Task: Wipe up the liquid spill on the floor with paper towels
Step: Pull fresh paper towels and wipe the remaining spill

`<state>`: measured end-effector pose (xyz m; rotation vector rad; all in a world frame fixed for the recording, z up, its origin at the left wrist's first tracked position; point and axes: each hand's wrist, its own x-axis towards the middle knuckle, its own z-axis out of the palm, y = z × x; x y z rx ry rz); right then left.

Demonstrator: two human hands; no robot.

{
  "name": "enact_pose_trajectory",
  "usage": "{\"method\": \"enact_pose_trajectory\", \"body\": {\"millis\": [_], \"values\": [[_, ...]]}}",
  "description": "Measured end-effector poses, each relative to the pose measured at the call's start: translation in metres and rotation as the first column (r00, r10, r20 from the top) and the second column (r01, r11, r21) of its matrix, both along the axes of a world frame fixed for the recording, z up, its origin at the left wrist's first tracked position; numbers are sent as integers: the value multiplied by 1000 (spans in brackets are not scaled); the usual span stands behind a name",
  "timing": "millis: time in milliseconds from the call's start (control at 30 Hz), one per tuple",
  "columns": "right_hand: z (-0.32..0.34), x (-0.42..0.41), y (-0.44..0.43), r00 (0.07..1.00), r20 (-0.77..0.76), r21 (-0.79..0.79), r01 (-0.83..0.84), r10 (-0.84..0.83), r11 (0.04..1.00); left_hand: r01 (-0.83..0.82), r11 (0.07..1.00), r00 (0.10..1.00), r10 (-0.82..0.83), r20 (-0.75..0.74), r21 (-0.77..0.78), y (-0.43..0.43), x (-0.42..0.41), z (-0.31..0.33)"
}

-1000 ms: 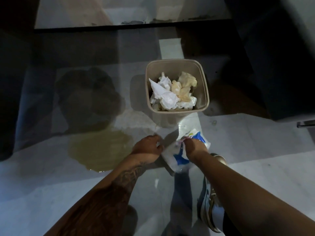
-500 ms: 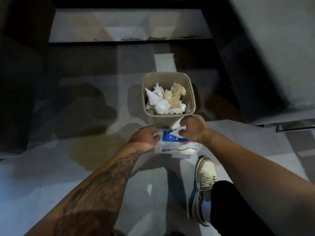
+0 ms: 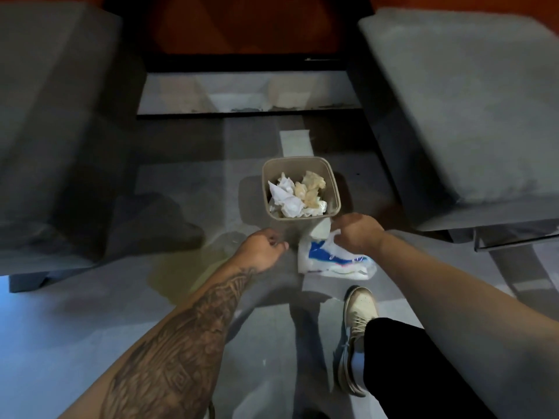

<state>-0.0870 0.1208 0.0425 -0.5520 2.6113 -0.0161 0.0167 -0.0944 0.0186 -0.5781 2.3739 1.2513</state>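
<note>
A yellowish spill (image 3: 178, 269) lies on the grey tiled floor, left of my tattooed left forearm. My right hand (image 3: 358, 232) grips the top of a blue and white paper towel pack (image 3: 334, 261), which hangs just above the floor. A white towel (image 3: 321, 229) sticks out of the pack by my right fingers. My left hand (image 3: 263, 249) is a short way left of the pack, fingers curled, with nothing visible in it. A beige bin (image 3: 334, 204) with crumpled white and stained towels (image 3: 298, 195) stands just behind both hands.
Grey upholstered seats flank the floor strip, one on the left (image 3: 57, 140) and one on the right (image 3: 465, 110). My beige shoe (image 3: 360, 309) and black trouser leg stand below the pack. A dark ledge (image 3: 248, 113) crosses the floor behind the bin.
The view has pulled back and up. My left hand has let go of the pack and moved left; my right hand still holds the pack, which now hangs lower and to the right.
</note>
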Motion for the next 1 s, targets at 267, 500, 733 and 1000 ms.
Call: {"method": "enact_pose_trajectory", "body": {"millis": [267, 500, 733, 1000], "values": [[27, -2, -4, 985, -33, -184, 160, -169, 970, -28, 997, 999, 29, -15, 68, 4, 7, 15], [75, -9, -14, 834, 194, -661, 500, -516, 560, -107, 982, 992, 115, -46, 156, 2, 8, 34], [124, 40, -46, 718, 645, -731, 679, -260, 62, -382, 704, 913, 386, 129, 598, -20, 41, 72], [173, 107, -87, 702, 671, -691, 709, -239, 141, -389, 616, 751, 643, -152, 685, -68, 80, 134]]}}
